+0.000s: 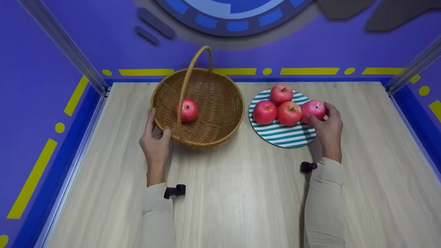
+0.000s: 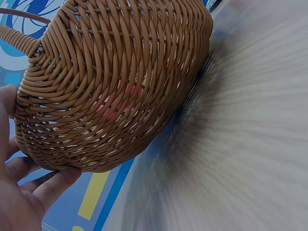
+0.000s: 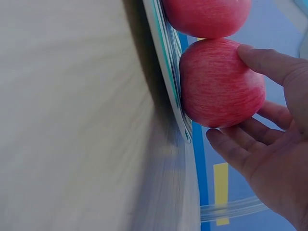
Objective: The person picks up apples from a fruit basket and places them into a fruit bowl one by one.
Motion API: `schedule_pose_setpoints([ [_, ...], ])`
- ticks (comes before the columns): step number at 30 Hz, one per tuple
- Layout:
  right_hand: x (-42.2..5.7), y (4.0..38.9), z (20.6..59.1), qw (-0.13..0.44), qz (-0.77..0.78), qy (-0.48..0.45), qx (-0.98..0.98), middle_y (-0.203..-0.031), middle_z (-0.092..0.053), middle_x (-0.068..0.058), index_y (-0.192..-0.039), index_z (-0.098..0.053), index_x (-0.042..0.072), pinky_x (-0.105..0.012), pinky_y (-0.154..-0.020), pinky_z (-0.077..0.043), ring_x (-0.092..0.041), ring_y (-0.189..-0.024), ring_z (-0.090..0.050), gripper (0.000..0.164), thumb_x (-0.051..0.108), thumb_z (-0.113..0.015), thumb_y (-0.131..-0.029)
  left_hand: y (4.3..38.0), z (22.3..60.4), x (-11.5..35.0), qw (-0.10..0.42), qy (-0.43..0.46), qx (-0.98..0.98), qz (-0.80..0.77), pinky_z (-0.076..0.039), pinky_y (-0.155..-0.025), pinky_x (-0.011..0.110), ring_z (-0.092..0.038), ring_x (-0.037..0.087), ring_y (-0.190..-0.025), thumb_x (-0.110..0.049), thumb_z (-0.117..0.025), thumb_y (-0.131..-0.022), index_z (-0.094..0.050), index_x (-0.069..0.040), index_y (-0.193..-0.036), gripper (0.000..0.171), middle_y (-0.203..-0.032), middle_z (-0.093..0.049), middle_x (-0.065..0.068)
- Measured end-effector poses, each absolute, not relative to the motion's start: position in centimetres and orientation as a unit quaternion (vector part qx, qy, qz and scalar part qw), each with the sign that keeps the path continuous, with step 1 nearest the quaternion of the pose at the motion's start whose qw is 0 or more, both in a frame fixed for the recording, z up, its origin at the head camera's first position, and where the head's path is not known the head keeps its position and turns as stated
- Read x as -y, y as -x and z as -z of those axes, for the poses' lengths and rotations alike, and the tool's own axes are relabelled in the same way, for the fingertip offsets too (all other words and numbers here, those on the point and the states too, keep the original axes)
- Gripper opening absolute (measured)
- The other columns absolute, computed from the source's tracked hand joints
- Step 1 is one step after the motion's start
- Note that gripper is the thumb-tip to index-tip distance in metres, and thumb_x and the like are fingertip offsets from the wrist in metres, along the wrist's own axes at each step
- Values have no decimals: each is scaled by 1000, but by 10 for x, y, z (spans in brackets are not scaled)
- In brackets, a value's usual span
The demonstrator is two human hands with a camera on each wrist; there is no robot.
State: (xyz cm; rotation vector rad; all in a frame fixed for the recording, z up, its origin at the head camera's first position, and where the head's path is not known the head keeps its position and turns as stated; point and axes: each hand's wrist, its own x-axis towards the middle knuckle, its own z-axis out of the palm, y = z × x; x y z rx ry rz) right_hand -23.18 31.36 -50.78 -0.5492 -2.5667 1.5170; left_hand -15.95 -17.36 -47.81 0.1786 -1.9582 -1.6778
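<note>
My left hand (image 1: 155, 144) holds the wicker basket (image 1: 220, 103) at its near left side, thumb by the rim and fingers against the outer weave. Inside the basket, near the handle, lies one red apple (image 1: 187, 110); in the left wrist view it shows only as red through the gaps. On the right, my right hand (image 1: 329, 127) grips an apple (image 3: 221, 83) between thumb and fingers, at the right side of a striped plate (image 1: 286, 139). That apple sits right beside the other apples (image 1: 289, 113) on the plate.
The basket's tall arched handle (image 1: 187, 81) rises over its left half. A blue printed wall (image 1: 241, 58) stands behind the wooden table (image 1: 227, 193), with side walls at left and right. Small black devices (image 1: 175, 191) are worn on both wrists.
</note>
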Motion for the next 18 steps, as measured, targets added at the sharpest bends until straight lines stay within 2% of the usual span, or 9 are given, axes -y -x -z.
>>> schedule_pose_setpoints([
  [5, -313, 232, 508, 54, -501, 180, 845, -171, -30, -11, -170, -25, 13, -41, -118, -40, -28, -154, -31, 87, 25, -75, -100, 159, 478, 174, 276, -65, 725, 628, -54, -87, 19, -51, 39, -142, 9, -60, -91, -53, 0, -155, 64, -165, -41, 17],
  [18, -314, 232, 502, 54, -492, 179, 850, -173, -27, -8, -171, -23, 16, -40, -119, -38, -26, -157, -28, 89, 28, -75, -100, 160, 478, 173, 271, -73, 729, 624, -54, -90, 21, -53, 41, -140, 8, -61, -92, -53, -1, -155, 65, -166, -40, 17],
])
